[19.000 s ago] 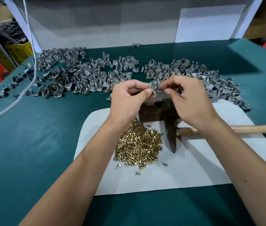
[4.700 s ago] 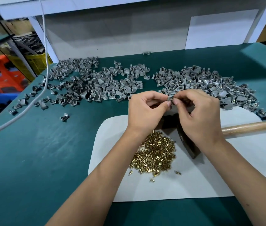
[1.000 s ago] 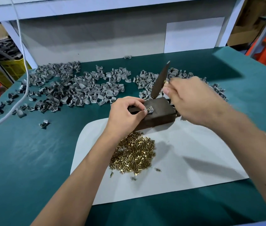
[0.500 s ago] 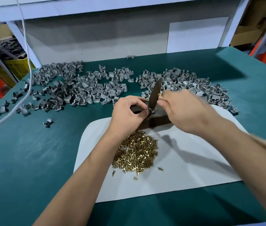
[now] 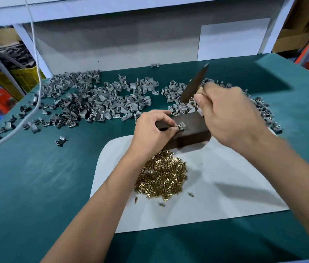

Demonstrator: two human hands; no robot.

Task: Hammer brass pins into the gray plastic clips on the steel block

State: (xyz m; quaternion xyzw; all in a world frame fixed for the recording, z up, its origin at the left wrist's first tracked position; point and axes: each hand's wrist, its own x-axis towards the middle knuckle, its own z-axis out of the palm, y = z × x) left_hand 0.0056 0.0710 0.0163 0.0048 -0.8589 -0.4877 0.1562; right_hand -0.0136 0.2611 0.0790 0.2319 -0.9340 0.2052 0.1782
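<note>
Brass shows in a loose heap of small pins [image 5: 162, 180] on a white rounded sheet [image 5: 225, 196] spread over the teal-covered bench [image 5: 36, 186]. At the far edge of that sheet stands a dark rectangular steel block [image 5: 191, 130]. On its top face lies one small gray plastic clip [image 5: 181, 126] with a brass pin seated in it. The left hand [image 5: 153, 131] rests against the block's left end, and its grip is narrow: thumb and forefinger pinch the clip and hold it down on the steel. The right hand [image 5: 227, 118] is above and right of the block, its grip wrapped tight round the wooden handle of a hammer, most of that handle hidden by the fist. The dark wedge-shaped hammer head [image 5: 194, 83] is raised and tilted, its tip pointing up and away, well clear of the clip. Behind the block, a wide scatter of gray plastic clips [image 5: 93, 99] covers the far left of the bench, and a second pile of gray clips [image 5: 180, 92] lies just beyond the block, running off to the right behind the right hand. A white cord [image 5: 34, 54] hangs down at the left.
</note>
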